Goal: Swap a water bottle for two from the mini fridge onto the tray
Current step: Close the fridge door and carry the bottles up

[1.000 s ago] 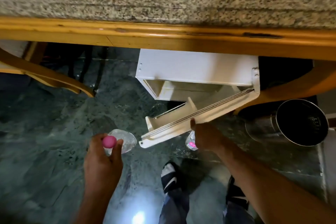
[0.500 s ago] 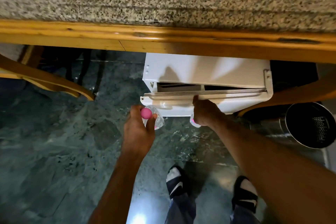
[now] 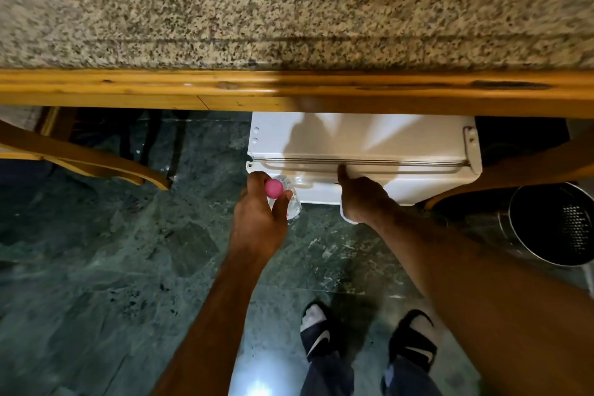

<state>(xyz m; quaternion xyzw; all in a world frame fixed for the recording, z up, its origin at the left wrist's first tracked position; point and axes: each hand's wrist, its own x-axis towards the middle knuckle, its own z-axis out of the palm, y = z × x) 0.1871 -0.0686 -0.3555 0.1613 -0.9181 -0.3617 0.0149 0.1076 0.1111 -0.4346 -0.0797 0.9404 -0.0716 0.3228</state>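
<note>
A white mini fridge (image 3: 369, 135) stands on the floor under the counter, its door (image 3: 424, 183) pushed shut. My left hand (image 3: 257, 222) grips a clear water bottle (image 3: 292, 202) with a pink cap (image 3: 274, 187) by its neck, next to the door's left corner. My right hand (image 3: 363, 199) rests against the top of the door with one finger stretched onto its edge. Under that palm a second bottle (image 3: 346, 218) shows only as a small pale piece. No tray is in view.
A speckled granite counter (image 3: 289, 10) with a wooden edge (image 3: 225, 90) overhangs the fridge. A metal bin (image 3: 553, 225) stands at the right, curved wooden furniture legs (image 3: 80, 157) at the left. My sandalled feet (image 3: 316, 331) stand on the green marble floor (image 3: 96, 267).
The fridge door has swung from wide open to shut under my right hand. My left hand has carried the pink-capped bottle up and right to the door's left corner.
</note>
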